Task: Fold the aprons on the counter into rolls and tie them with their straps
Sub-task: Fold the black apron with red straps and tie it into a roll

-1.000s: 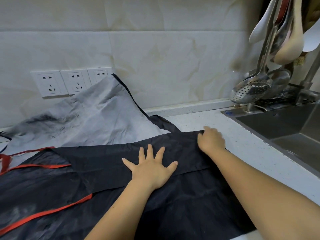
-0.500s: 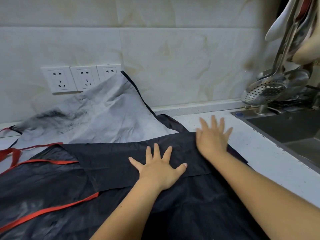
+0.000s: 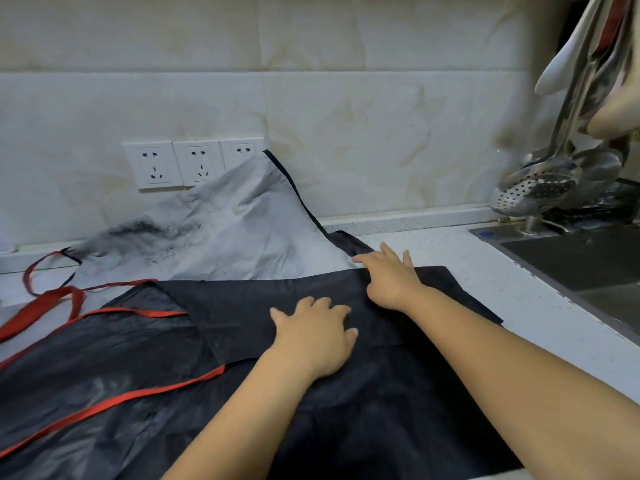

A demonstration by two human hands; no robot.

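A black apron (image 3: 381,427) with red trim lies spread on the white counter (image 3: 512,306), its far part folded over toward me. My left hand (image 3: 315,337) rests on that folded flap with its fingers bent and the tips pressing the cloth. My right hand (image 3: 391,278) lies with straight fingers on the fold's far edge, its fingertips reaching the white apron. The apron's red straps (image 3: 52,303) trail off to the left. That crumpled white apron (image 3: 235,237), stained dark and edged in black, leans against the wall behind.
A steel sink (image 3: 571,265) is sunk into the counter at the right. A perforated skimmer (image 3: 533,192) and other utensils hang above it. Wall sockets (image 3: 197,164) sit behind the white apron, on the tiled wall.
My right hand has slid left along the fold's far edge. My left hand's spread fingers have bent. The view has shifted left.
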